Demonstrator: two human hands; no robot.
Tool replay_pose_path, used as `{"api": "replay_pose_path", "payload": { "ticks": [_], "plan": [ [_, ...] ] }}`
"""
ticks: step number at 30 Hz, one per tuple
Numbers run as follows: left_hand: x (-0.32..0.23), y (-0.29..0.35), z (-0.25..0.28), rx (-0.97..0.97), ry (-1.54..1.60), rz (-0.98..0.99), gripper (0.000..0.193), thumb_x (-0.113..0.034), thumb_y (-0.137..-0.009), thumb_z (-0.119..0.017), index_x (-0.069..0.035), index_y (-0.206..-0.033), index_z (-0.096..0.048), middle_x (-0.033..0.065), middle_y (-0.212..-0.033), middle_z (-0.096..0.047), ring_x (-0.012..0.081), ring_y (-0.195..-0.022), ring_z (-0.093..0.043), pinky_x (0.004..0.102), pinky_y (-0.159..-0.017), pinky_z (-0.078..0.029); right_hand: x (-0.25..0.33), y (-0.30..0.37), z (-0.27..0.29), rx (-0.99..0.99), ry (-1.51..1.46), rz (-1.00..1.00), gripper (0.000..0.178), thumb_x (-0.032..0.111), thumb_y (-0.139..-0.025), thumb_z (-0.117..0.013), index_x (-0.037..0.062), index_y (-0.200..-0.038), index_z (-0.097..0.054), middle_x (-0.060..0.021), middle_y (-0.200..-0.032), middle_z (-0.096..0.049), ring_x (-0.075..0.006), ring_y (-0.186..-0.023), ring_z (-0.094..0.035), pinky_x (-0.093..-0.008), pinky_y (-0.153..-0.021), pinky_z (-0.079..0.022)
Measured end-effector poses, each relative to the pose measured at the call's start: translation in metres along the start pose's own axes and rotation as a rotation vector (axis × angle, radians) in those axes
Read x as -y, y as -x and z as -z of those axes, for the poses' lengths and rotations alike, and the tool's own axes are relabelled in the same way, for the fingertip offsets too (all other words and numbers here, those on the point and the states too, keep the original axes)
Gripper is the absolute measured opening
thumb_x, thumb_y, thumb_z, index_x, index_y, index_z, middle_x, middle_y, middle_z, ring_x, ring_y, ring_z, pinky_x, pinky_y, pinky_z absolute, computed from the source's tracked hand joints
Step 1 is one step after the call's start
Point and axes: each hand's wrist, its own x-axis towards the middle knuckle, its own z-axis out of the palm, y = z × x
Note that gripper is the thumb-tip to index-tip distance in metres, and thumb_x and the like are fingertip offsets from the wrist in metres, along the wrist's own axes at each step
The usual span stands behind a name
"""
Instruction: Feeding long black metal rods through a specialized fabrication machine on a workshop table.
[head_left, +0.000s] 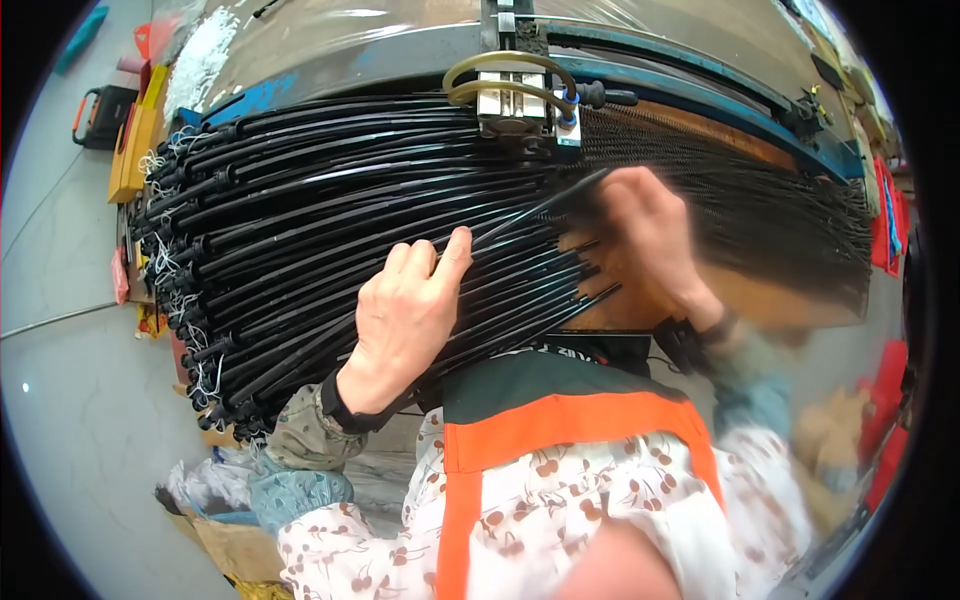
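A wide layer of long thin black rods point(300, 210) lies side by side on a brown work surface point(600, 310). Their left ends carry black fittings with white cord loops point(183, 330). My left hand point(405, 310) is closed around one black rod point(530, 212), forefinger along it, above the others. This rod slants up to the right. At its right end is my right hand point(650, 220), smeared by motion, its fingers curled in; what they hold is unclear. Beyond that hand spreads a pile of thin dark coil springs point(750, 200).
A metal clamp-like device point(512, 105) with a yellowish hose point(490, 62) stands over the rods at the back. Behind it runs a blue metal rail point(690, 82). A black case point(103, 118) rests on the floor at far left; red bins point(886, 215) stand at far right.
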Motion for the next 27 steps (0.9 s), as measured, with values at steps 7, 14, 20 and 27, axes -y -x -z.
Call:
{"api": "replay_pose_path", "payload": {
  "ticks": [7,14,20,27],
  "plan": [
    [0.000,-0.021,0.032,0.064,-0.016,-0.122,0.043,-0.013,-0.083,-0.076,-0.014,-0.126,-0.066,0.0022,-0.073,-0.044,0.0188,-0.065,-0.051,0.0323,-0.052,-0.045,-0.007,-0.002,0.017,0.145,-0.190,-0.085,0.026,0.027,-0.102,-0.060,0.0071,-0.114,-0.072,0.0009,-0.079,-0.065,-0.0081,-0.072,-0.061,-0.0246,-0.066,-0.049],
    [0.003,-0.063,0.066,0.317,0.106,-0.227,0.042,-0.010,-0.088,-0.071,-0.018,-0.129,-0.068,0.0067,-0.066,-0.048,0.0262,-0.054,-0.051,0.0387,-0.048,-0.041,-0.020,0.005,0.048,0.275,0.130,0.598,0.041,0.012,-0.090,-0.066,0.0108,-0.131,-0.066,-0.0053,-0.079,-0.068,-0.0237,-0.075,-0.058,-0.0343,-0.063,-0.054],
    [0.000,-0.111,0.043,0.290,0.161,-0.414,0.024,-0.004,-0.089,-0.066,-0.006,-0.113,-0.067,0.0134,-0.076,-0.055,0.0330,-0.066,-0.057,0.0442,-0.057,-0.044,-0.027,0.014,0.061,-0.030,0.446,0.759,0.057,0.009,-0.087,-0.069,0.0019,-0.141,-0.053,-0.0076,-0.076,-0.057,-0.0243,-0.073,-0.058,-0.0355,-0.058,-0.053],
    [-0.038,-0.153,0.028,0.327,0.129,-0.579,0.026,-0.005,-0.087,-0.066,-0.007,-0.113,-0.067,0.0105,-0.078,-0.055,0.0324,-0.069,-0.059,0.0430,-0.058,-0.046,-0.002,0.023,0.079,0.083,0.766,0.516,0.072,0.013,-0.091,-0.067,0.0042,-0.155,-0.034,-0.0127,-0.083,-0.062,-0.0277,-0.069,-0.066,-0.0373,-0.059,-0.055]
  ]
}}
